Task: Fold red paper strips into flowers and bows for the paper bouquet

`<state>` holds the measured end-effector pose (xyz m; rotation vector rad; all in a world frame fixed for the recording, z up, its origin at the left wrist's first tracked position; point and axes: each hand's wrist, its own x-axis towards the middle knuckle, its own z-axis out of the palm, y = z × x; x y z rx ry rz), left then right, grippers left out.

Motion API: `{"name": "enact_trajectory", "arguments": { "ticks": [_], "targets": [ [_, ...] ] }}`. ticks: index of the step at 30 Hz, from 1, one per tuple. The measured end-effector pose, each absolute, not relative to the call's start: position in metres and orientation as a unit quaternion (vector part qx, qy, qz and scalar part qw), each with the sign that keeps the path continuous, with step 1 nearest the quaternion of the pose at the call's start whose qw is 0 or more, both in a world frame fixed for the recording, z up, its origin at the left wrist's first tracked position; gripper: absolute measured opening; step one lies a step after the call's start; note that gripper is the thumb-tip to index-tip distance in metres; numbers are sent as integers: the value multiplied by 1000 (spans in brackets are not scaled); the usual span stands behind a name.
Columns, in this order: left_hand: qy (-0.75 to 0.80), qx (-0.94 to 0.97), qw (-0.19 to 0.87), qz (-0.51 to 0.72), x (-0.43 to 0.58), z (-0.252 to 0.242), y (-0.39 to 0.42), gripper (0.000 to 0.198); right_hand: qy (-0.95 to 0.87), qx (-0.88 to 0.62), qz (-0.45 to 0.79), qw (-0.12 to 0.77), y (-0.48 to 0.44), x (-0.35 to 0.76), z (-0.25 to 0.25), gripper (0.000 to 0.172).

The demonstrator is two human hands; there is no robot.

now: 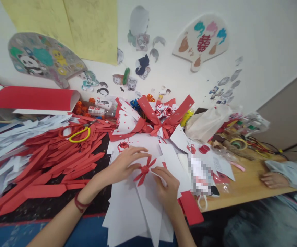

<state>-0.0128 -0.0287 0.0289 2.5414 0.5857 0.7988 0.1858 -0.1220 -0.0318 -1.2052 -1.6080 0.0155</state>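
A small red folded-paper flower (145, 169) with narrow pointed arms and a knotted middle is between my two hands, above the white paper sheets (128, 212). My left hand (124, 164) comes in from the left, its thumb and fingers bent around the flower's left arms. On the other side, the curled fingers of my right hand (167, 187) pinch the flower's right edge; its fingertips are partly hidden. Just beyond my left hand lies a red-and-white patterned paper piece (123, 146).
Red paper strips (58, 161) and white strips (12, 151) pile up at left, with yellow-handled scissors (80, 134) on top. Red-and-white paper bouquets (161, 116) stand at the back. A phone (214, 190) and tape roll (238, 144) lie right, near another person's hand (274, 179).
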Motion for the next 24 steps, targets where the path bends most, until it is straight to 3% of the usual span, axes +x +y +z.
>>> {"name": "enact_trajectory", "arguments": {
  "ticks": [4, 10, 16, 18, 20, 21, 24],
  "targets": [
    [155, 947, 213, 183, -19, 37, -36, 52, -700, -477, 63, 528, -121, 193, -25, 25],
    [231, 941, 134, 209, -16, 31, -36, 55, -695, -479, 71, 532, -121, 197, -24, 23],
    [220, 945, 50, 236, -15, 33, -32, 14, -675, -522, 122, 506, -119, 202, -20, 18],
    [205, 950, 25, 236, -15, 34, -33, 13, -689, -541, 134, 463, -121, 203, -13, 42],
    [200, 949, 6, 242, -15, 33, -34, 15, -702, -551, 139, 429, -125, 201, -5, 86],
    [197, 950, -1, 244, -15, 32, -34, 16, -712, -555, 146, 406, -127, 199, -1, 100],
    [184, 951, -9, 249, -15, 28, -35, 17, -754, -550, 140, 331, -129, 192, 11, 110]
  ]
}}
